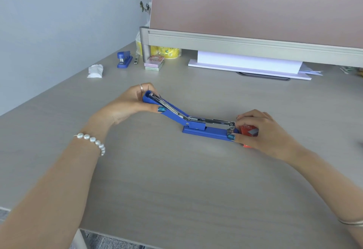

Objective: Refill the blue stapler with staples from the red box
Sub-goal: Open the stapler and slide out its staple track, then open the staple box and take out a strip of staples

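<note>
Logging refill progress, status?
Left hand holds stapler lid swung open. Right hand at magazine front, over red box. Nothing in the way.

stapler (206, 129) mid desk (176, 180) | staple box (249, 131) touching its R end | 2nd stapler (124, 59) far back L

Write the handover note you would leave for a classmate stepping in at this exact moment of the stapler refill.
Left hand: holds the hinged blue plastic stapler's top arm swung open to the left.
Right hand: at the front tip of the metal staple channel, partly covering the small red cardboard staple box on the grey desk.
Done: stapler opened.
Unclear: whether staples are in the channel.
Left: confirm staples are seated, close the arm.
</note>
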Demonstrator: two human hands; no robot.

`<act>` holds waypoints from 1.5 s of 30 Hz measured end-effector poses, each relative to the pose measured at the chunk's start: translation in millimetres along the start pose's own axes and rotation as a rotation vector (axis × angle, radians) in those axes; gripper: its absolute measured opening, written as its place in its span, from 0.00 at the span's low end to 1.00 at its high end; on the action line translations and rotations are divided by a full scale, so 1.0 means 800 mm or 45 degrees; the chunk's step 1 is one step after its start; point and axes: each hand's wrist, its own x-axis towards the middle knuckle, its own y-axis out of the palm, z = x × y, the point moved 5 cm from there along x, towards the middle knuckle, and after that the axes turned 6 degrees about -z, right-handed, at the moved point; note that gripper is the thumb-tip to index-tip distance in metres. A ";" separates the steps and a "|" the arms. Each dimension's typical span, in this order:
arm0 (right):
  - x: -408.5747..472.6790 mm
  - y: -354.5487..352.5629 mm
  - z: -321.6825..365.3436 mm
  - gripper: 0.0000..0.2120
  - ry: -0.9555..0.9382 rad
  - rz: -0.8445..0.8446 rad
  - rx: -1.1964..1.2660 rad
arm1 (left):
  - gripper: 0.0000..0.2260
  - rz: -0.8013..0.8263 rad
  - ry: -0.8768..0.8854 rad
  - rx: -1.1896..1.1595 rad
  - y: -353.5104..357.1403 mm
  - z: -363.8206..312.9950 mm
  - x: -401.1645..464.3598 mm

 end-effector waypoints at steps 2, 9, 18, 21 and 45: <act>0.000 0.000 0.000 0.06 -0.008 -0.012 -0.002 | 0.13 0.008 -0.032 0.093 -0.005 0.005 -0.001; -0.007 -0.004 -0.003 0.16 -0.028 -0.123 -0.043 | 0.20 0.098 -0.150 0.405 -0.003 0.024 -0.003; -0.020 -0.023 -0.030 0.38 0.476 0.001 -0.123 | 0.24 0.107 -0.165 0.515 0.003 0.017 -0.005; -0.020 -0.042 -0.031 0.29 0.556 -0.073 0.150 | 0.19 -0.045 -0.017 0.512 0.018 -0.009 -0.003; -0.036 -0.059 0.003 0.08 0.357 -0.483 0.656 | 0.34 -0.213 0.438 0.372 0.241 -0.087 -0.015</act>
